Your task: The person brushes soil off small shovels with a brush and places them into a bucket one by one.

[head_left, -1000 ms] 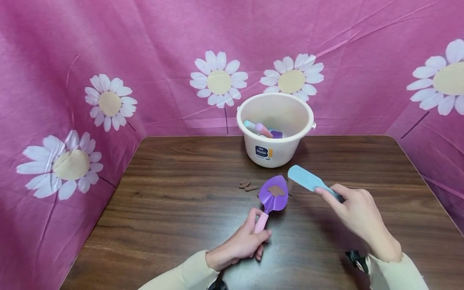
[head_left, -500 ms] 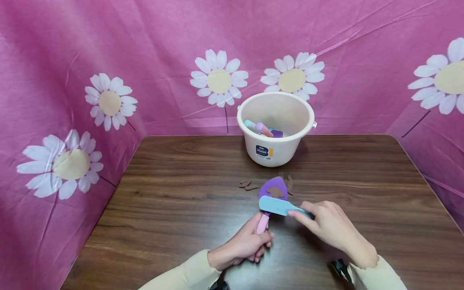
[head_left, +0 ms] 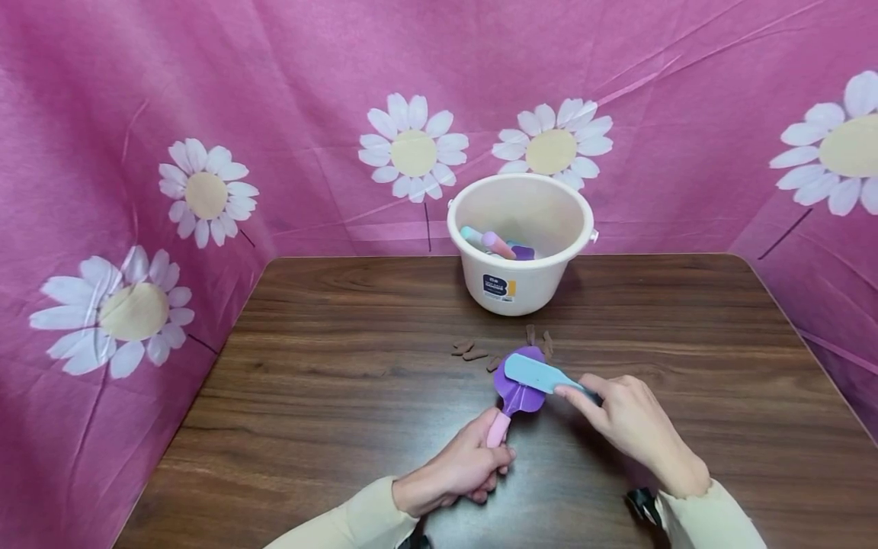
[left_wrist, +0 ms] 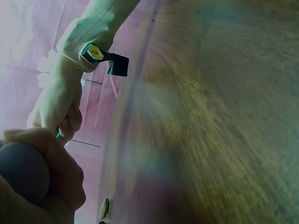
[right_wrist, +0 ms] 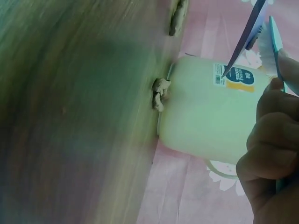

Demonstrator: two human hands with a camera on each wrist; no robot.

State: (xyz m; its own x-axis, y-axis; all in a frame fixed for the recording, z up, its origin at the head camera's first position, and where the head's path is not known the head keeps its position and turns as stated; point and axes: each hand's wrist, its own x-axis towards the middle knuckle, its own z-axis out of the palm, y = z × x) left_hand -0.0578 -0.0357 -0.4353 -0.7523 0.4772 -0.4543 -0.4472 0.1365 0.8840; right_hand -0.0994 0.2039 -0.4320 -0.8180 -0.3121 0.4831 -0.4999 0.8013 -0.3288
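Observation:
My left hand [head_left: 463, 467] grips the pink handle of a small purple trowel [head_left: 521, 399], its blade pointing away and held over the table. In the left wrist view the rounded handle end [left_wrist: 23, 171] shows inside the curled fingers. A light blue brush [head_left: 533, 374] is held by its handle in my right hand [head_left: 636, 428], thumb along it. Its head lies across the trowel blade and covers most of what is on it. From the right wrist view, white bristles [right_wrist: 267, 51] face the blade, with a brown clump [right_wrist: 253, 43] between them.
Several brown clay-like pieces [head_left: 473, 354] lie on the wooden table [head_left: 329, 396], left of and beyond the trowel. Behind them stands a cream bucket [head_left: 549, 278] with pastel-handled tools [head_left: 497, 244] inside. A pink flowered cloth [head_left: 309, 114] hangs around the table.
My right hand brought the brush leftward over the trowel, first near its neck, then forward along the blade over the brown patch. The trowel has shifted slightly toward me.

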